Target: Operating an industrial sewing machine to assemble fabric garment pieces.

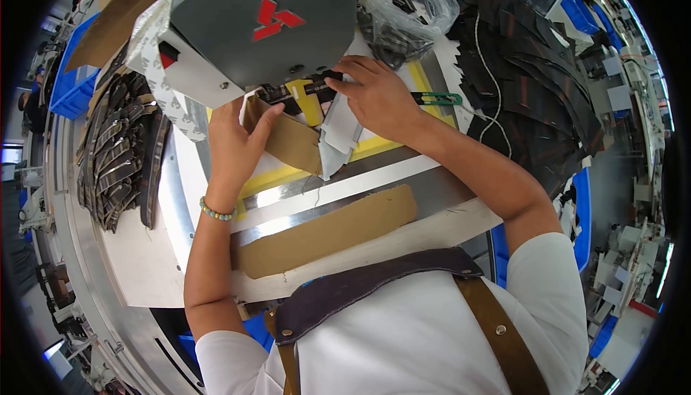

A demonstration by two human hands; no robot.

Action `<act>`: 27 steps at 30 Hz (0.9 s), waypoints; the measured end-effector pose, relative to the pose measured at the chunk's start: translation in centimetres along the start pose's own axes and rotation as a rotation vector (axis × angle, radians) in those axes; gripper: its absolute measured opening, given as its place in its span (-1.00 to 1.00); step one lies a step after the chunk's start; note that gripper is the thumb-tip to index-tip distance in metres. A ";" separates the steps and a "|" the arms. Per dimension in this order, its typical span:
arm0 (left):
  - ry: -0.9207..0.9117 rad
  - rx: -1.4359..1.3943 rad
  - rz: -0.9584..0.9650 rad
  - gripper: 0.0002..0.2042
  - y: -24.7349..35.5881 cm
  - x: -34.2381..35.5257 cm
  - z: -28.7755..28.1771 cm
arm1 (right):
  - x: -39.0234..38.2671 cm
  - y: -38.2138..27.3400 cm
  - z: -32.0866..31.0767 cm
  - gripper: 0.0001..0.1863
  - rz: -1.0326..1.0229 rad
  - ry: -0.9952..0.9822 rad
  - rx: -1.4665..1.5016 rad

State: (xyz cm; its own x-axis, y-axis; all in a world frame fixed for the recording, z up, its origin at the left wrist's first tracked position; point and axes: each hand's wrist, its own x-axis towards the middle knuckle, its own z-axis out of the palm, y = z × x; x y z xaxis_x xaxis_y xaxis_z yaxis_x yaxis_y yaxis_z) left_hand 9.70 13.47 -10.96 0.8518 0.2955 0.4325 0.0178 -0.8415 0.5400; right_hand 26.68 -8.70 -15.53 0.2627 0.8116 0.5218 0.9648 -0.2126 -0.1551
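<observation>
Both of my hands are at the dark sewing machine head (266, 28). My left hand (234, 143) is beside a brown cardboard piece (291, 143), its thumb stretched away from the fingers, whose tips are partly hidden by the machine. My right hand (378, 100) has its fingers closed at the end of a small black strip (332, 76), right of the needle area. Between the hands are a yellow piece (306, 103) and a grey-white flap (338, 139). Green-handled thread snips (439, 98) lie by my right wrist.
Dark strips (119, 157) are heaped at the left. A large pile of black cut pieces (525, 71) lies at the right with a white cord (489, 71) across it. A clear plastic bag (417, 6) stands behind. A brown pad (331, 233) covers the near table edge.
</observation>
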 end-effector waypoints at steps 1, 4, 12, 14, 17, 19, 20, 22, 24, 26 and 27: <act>0.005 -0.134 -0.135 -0.49 0.5 0.1 -0.9 | 0.1 0.0 -0.1 -0.64 -0.005 0.019 0.010; 0.075 -0.552 -0.247 -0.11 -0.8 0.1 -0.5 | -0.3 0.4 -0.5 -0.61 0.032 0.004 0.019; 0.374 -0.735 -0.095 0.16 0.8 1.0 -1.7 | -0.3 0.5 -0.3 -0.63 0.016 0.030 0.038; 0.429 -0.581 0.016 0.06 0.0 1.6 -2.3 | -0.2 0.5 0.0 -0.65 -0.005 0.051 0.012; 0.449 -0.436 0.094 -0.11 0.1 3.2 -3.4 | -0.5 0.8 -0.1 -0.64 0.015 0.041 0.027; 0.429 -0.347 0.117 -0.20 0.9 4.1 -4.1 | -0.5 0.7 -0.2 -0.64 0.014 0.043 0.027; 0.438 -0.471 0.120 -0.25 1.4 4.4 -4.3 | -0.5 0.7 -0.2 -0.64 0.014 0.045 0.028; 0.450 -0.645 0.141 -0.31 2.5 4.8 -4.3 | -0.5 0.6 -0.2 -0.63 0.001 0.063 0.030; 0.419 -0.668 0.124 -0.29 2.8 4.9 -4.5 | -0.6 0.6 0.0 -0.62 0.017 0.041 0.050; 0.358 -0.894 0.106 -0.27 2.4 5.0 -4.9 | -0.6 1.0 0.2 -0.61 0.042 0.013 0.069; 0.333 -0.953 0.128 -0.30 2.3 4.9 -5.0 | -0.5 0.9 0.2 -0.61 0.030 0.031 0.061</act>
State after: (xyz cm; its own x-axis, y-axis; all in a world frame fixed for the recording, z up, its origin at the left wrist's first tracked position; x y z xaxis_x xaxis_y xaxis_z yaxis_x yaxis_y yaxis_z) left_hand 11.31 15.27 -3.94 0.6265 0.4617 0.6280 -0.6117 -0.2082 0.7632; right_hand 27.42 -9.15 -16.11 0.2925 0.7882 0.5415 0.9540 -0.2018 -0.2216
